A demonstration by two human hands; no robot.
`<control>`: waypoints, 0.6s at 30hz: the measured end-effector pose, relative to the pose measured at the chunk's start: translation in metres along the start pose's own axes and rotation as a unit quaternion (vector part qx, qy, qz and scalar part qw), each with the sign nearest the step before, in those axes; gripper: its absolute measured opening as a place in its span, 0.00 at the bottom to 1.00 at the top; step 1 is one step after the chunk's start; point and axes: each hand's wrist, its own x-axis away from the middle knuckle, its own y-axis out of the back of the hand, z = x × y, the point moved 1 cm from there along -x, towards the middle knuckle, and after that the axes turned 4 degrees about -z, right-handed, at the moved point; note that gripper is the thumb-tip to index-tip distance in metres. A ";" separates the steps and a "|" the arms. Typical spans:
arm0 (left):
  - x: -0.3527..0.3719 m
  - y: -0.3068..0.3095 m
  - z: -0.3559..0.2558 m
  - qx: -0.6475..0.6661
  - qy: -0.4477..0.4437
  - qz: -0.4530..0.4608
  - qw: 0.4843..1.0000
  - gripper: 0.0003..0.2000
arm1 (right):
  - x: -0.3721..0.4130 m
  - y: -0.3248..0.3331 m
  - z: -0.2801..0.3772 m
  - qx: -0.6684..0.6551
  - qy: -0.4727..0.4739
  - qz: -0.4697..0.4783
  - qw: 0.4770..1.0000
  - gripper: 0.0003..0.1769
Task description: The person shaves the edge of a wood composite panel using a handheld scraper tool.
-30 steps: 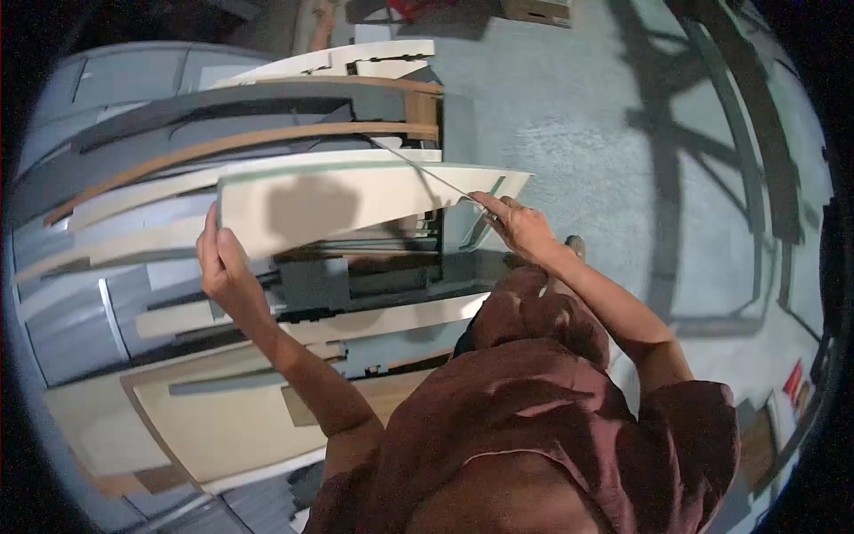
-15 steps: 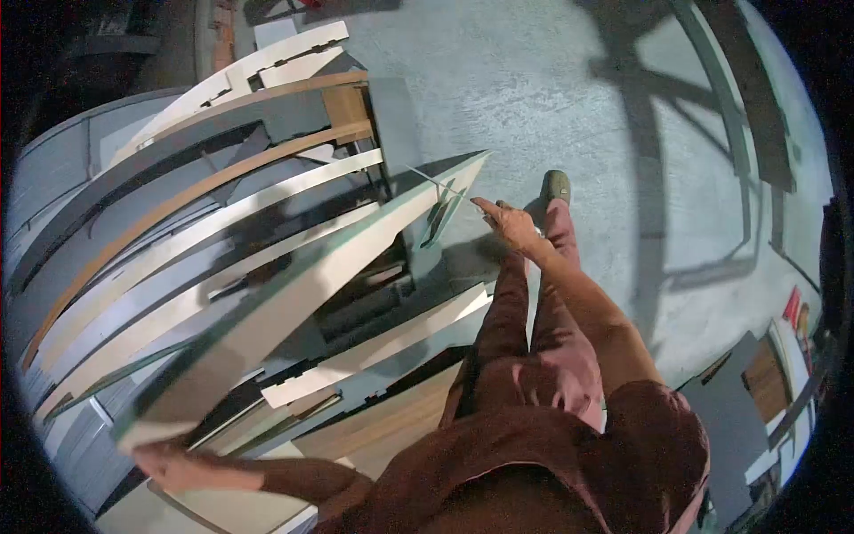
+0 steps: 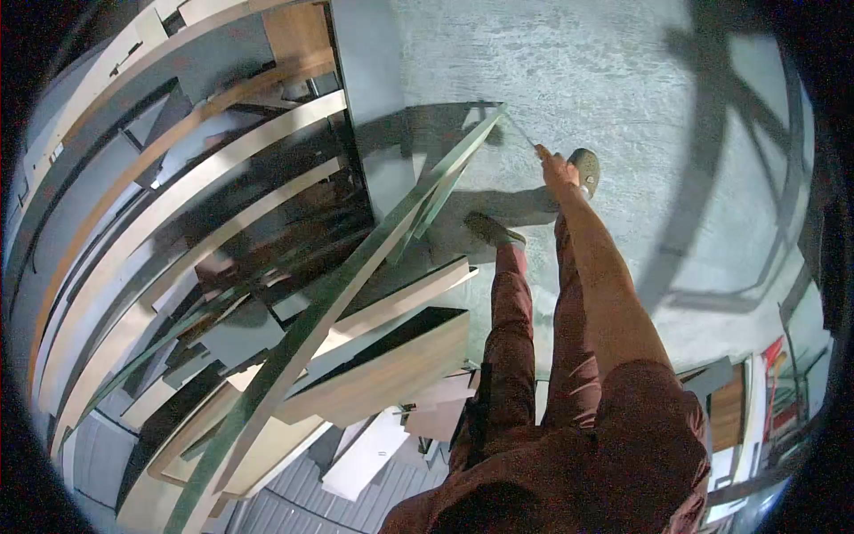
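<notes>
A long narrow board with a greenish face and pale edge runs diagonally from the lower left to a tip near the upper middle. A short greenish piece lies along its far part. My right hand is closed around a thin rod-like tool, whose far end reaches the board's tip. What the tool is, I cannot make out. My left hand is out of view.
Curved-looking boards stand in a rack at the left. A wood-grain panel and a white panel are below. My shoes are on the grey floor. More panels lean at the lower right.
The view has shifted. The board's near end has swung downward and right, and its face has turned. My right hand has moved up and right with the tool. My left hand has left view.
</notes>
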 end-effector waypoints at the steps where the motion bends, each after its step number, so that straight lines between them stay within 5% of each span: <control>1: 0.000 -0.003 -0.001 -0.005 -0.008 0.002 1.000 0.19 | -0.007 0.009 0.000 -0.004 -0.032 0.005 0.999 0.19; 5: -0.015 -0.004 0.006 -0.005 -0.023 0.014 1.000 0.19 | -0.041 -0.003 -0.022 0.022 -0.155 0.042 0.987 0.18; 6: -0.020 -0.006 0.010 -0.005 -0.024 0.016 1.000 0.19 | -0.015 0.048 -0.006 0.041 -0.092 0.048 0.994 0.20; 8: -0.032 -0.003 0.027 -0.001 -0.026 0.015 1.000 0.19 | 0.016 0.085 -0.009 -0.036 -0.134 0.050 0.989 0.18; 10: -0.051 0.000 0.050 -0.001 -0.039 0.024 0.999 0.19 | 0.048 0.086 -0.035 -0.125 -0.066 -0.041 0.989 0.18; 11: -0.062 -0.005 0.064 -0.001 -0.057 0.031 0.998 0.19 | 0.070 0.080 -0.053 -0.132 0.044 -0.145 0.980 0.19; 13: -0.083 -0.026 0.086 -0.016 -0.115 0.059 0.992 0.19 | 0.126 0.125 -0.060 -0.113 -0.029 -0.031 0.993 0.21; 17: -0.109 -0.050 0.035 -0.150 -0.290 0.132 0.936 0.19 | 0.244 0.187 -0.063 -0.126 -0.003 -0.058 0.990 0.23; 18: -0.115 -0.033 0.008 -0.158 -0.294 0.159 0.929 0.19 | 0.254 0.171 -0.074 -0.166 0.092 -0.162 0.968 0.24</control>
